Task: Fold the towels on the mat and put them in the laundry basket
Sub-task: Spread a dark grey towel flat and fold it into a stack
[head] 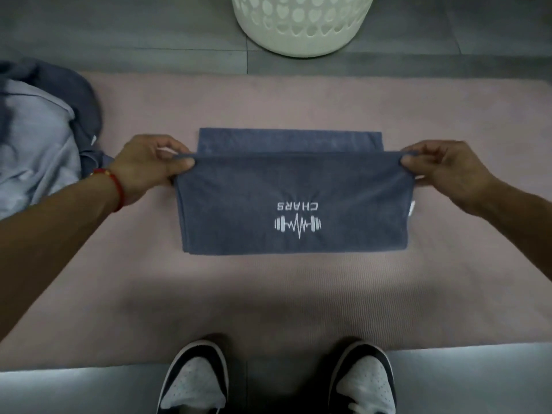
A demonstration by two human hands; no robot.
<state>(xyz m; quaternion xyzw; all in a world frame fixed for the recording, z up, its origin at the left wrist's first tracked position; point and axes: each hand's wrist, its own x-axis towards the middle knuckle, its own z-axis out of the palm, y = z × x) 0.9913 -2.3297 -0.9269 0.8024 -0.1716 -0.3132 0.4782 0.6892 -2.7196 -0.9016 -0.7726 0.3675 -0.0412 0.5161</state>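
Left hand [146,162] and right hand [442,168] pinch the blue towel's [295,204] raised top corners. Towel lies on the pink mat [298,294], laundry basket [301,25] far.

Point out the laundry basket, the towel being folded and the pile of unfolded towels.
laundry basket [301,28], head view: its perforated white wall.
towel being folded [294,186], head view: its lifted top layer, above the logo.
pile of unfolded towels [38,135], head view: the pale towel.

A grey tiled floor [119,31] with visible grout lines is seen around the scene, a pair of dark-and-white perforated sneakers [194,380] is planted on it at the bottom edge, toes pointing forward, and a thin red string bracelet [117,186] is worn at a wrist.
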